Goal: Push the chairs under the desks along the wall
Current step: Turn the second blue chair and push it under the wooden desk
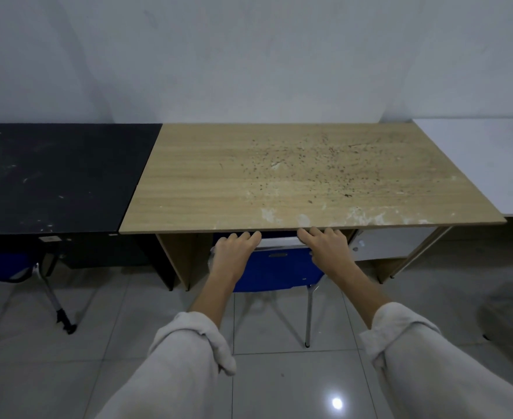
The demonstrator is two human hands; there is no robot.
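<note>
Rolled pale sleeves, two, soft creased cloth, sit nearest the lens; bare forearms run forward from them over glossy grey floor tiles (pixel 279 373).

Left to right along the wall, three desks edge to edge. Black desk (pixel 52 176): matte flat top, scuffed with pale flecks. Under its front edge a second blue chair (pixel 13 267), only partly in view, with thin metal legs ending in black feet. Wooden desk (pixel 279 176): light woodgrain laminate, rectangular, dark specks scattered across the right half, whitish worn patches along the front edge. White desk (pixel 491 161): smooth pale top, only its left part visible.

Blue chair (pixel 279 270) stands at the middle of the wooden desk's front edge, backrest just below the edge, seat hidden beneath the top. Backrest is hard blue plastic with a slot cut in it; chrome tube legs, one clearly seen on the right.

Left hand (pixel 237 249) lies on the top left of the backrest, fingers curled over its rim. Right hand (pixel 325 246) likewise on the top right, fingers folded over the rim. Fingertips of both reach the desk's front edge.
</note>
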